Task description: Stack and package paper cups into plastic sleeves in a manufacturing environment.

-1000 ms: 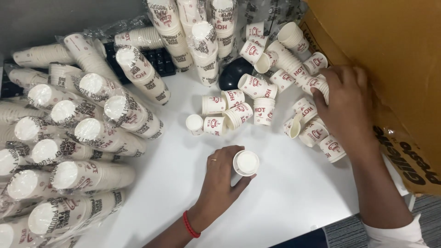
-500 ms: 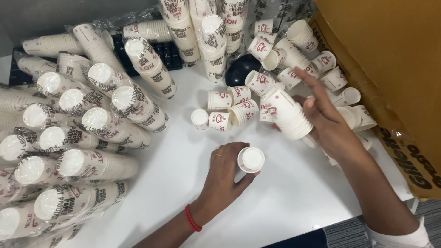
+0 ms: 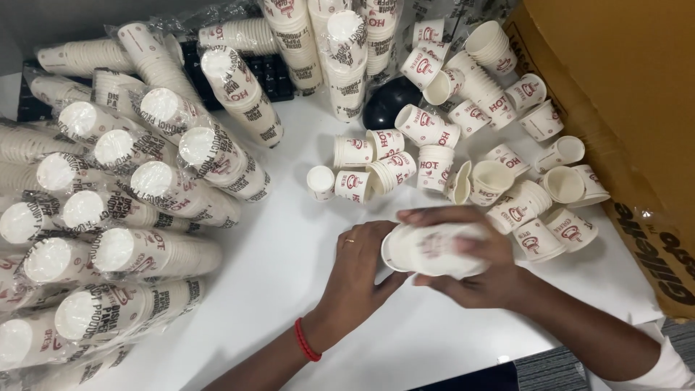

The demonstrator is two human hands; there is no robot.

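My right hand [image 3: 474, 279] grips a short stack of white paper cups [image 3: 434, 250] lying sideways, its open end pointing left. My left hand [image 3: 358, 271], with a red band at the wrist, is curled around the stack's open end, so I cannot see whether it holds a cup of its own. Both hands meet over the white table [image 3: 289, 275], just below a scatter of loose white cups with red print [image 3: 405, 163].
Many plastic-wrapped sleeves of cups [image 3: 145, 195] lie piled along the left and back. A black keyboard [image 3: 268, 72] and a black mouse [image 3: 391, 101] sit at the back. A brown cardboard box [image 3: 637, 108] stands at the right.
My right hand lifted a stack of cups from the loose pile at the right and carried it left and down to my left hand, which stayed on the table.
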